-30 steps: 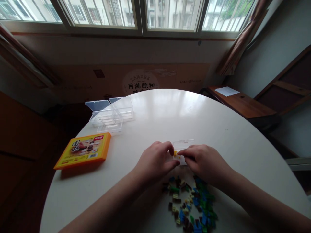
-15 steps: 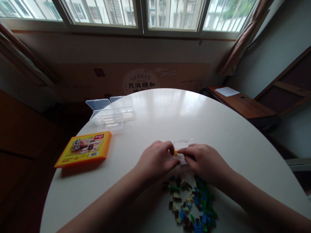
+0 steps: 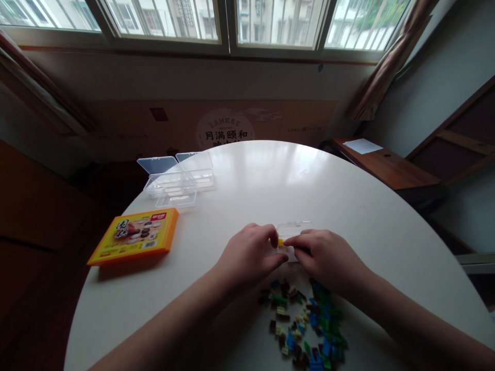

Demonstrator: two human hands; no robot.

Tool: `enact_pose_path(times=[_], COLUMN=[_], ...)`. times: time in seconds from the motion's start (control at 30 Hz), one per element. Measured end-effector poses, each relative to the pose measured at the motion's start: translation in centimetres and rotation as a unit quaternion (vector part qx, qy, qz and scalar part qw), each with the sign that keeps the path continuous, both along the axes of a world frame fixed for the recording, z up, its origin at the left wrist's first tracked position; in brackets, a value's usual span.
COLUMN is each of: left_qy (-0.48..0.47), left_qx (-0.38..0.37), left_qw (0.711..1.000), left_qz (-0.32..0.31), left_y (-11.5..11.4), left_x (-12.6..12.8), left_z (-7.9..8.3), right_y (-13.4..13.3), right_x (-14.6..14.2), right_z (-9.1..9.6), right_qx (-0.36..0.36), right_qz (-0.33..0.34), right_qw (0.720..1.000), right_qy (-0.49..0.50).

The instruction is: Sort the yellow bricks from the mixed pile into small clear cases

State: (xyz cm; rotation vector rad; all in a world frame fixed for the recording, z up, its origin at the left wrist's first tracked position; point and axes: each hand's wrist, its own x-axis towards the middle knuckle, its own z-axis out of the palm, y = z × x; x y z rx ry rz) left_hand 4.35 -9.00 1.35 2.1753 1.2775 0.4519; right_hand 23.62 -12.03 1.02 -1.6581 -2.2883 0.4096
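Note:
A small clear plastic box (image 3: 296, 225) lies on the table in front of me, its lid side pointing away. Small yellow building bricks (image 3: 281, 242) show inside it. My left hand (image 3: 251, 252) curls round the box's left side, thumb near, bent fingers beyond. From the right, my right hand (image 3: 327, 257) reaches over the box; its stretched index fingertip touches the yellow bricks, and the thumb is apart from it. Both hands hide much of the box. Below them lies a loose pile of small building bricks (image 3: 327, 330) in green, blue, brown and pale yellow.
Clear plastic boxes (image 3: 176, 181) with raised lids stand at the table's far left. Nearer, an orange-yellow game box (image 3: 135, 237) lies flat by the left edge. The round white table (image 3: 309, 185) curves away towards the window. A wooden desk (image 3: 402, 167) with paper stands beyond it at right.
Both hands keep almost the same pose over the box. The whole view has shifted very slightly; the bricks and boxes lie as before.

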Motion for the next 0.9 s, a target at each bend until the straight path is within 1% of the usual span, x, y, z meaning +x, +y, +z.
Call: enact_pose_path(times=[0.23,0.47,0.73,0.9], left_qy=[0.000,0.004,0.002,0.005], left_qx=[0.005,0.006,0.010,0.004], left_qw=[1.000,1.000,1.000,1.000], left_qz=[-0.005,-0.003,-0.005,-0.003], left_y=[0.04,0.05,0.09,0.07], left_x=[-0.04,-0.04,-0.02,-0.02], left_z=[-0.04,-0.14,-0.12,-0.18], right_y=[-0.03,0.09,0.05,0.03], right_x=[0.03,0.07,-0.17,-0.15], right_z=[-0.14,-0.26,-0.11,-0.04], right_qx=[-0.002,0.012,0.010,0.006], right_qz=[-0.001,0.001,-0.007,-0.009], right_qw=[1.000,1.000,1.000,1.000], right_qy=[0.005,0.022,-0.010,-0.012])
